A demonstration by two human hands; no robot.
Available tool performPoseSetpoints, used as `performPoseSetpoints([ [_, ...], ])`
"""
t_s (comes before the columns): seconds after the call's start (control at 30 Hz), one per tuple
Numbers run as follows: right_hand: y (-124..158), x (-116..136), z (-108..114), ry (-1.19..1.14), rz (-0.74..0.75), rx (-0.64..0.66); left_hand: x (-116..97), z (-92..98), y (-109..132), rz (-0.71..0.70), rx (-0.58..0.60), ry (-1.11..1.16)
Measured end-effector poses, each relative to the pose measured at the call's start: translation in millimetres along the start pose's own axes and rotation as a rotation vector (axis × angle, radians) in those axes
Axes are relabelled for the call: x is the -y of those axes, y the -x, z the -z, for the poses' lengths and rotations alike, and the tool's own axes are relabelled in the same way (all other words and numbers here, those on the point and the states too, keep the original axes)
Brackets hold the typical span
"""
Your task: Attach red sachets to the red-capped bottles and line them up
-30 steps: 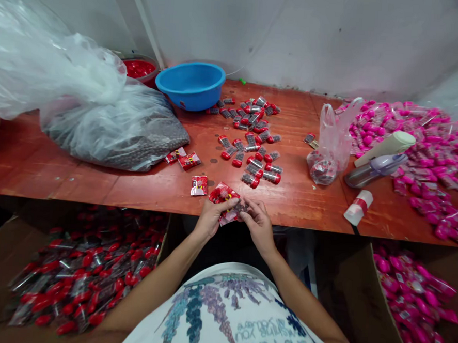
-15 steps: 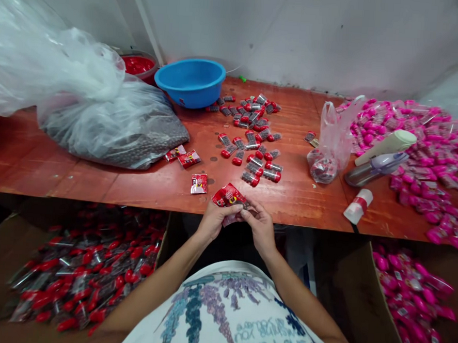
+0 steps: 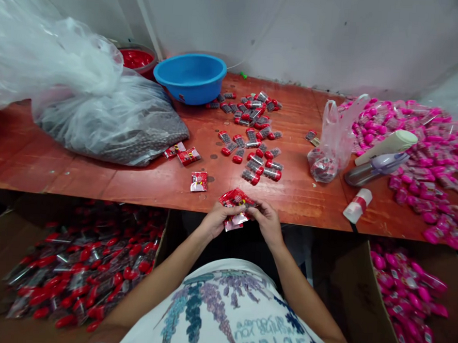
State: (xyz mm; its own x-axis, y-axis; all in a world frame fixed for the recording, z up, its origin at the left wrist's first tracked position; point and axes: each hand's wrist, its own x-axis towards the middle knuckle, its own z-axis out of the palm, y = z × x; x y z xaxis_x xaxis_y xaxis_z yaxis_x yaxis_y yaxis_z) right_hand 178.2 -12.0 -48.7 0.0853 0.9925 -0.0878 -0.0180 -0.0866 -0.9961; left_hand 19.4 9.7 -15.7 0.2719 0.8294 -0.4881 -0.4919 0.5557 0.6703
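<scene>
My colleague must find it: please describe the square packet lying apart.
On the red-brown wooden table stands a round blue plastic basin. Between it and the bare left hand lies a small square red-and-white packet, separate from the two red packets farther left.

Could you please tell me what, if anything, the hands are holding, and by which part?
Red printed packaging: the left hand pinches its left side, thumb on top; the right hand holds its right end.
</scene>
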Motion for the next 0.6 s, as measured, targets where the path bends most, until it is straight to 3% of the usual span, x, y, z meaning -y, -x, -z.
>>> performPoseSetpoints([
  [0.17, -13, 2, 47, 0.281, 0.045, -0.287, -2, 11.3, -6, 0.050, -0.125, 0.093],
  [0.27, -13, 10, 49, 0.498, 0.155, -0.422, -3, 10.6, -7, -0.004, -0.181, 0.104],
  [0.33, -8, 15, 30, 0.515, 0.209, -0.329, -2, 7.6, -8, -0.057, -0.184, 0.112],
  [0.43, -3, 18, -10, 0.347, 0.179, -0.004, 1, 4.8, -9, -0.124, -0.160, 0.145],
  [0.5, -6, 18, -29, 0.294, 0.170, 0.086, 0, 6.1, -9, -0.147, -0.148, 0.159],
  [0.6, -18, 22, -38, 0.381, 0.214, 0.165, -5, 11.4, -8, -0.163, -0.145, 0.153],
])
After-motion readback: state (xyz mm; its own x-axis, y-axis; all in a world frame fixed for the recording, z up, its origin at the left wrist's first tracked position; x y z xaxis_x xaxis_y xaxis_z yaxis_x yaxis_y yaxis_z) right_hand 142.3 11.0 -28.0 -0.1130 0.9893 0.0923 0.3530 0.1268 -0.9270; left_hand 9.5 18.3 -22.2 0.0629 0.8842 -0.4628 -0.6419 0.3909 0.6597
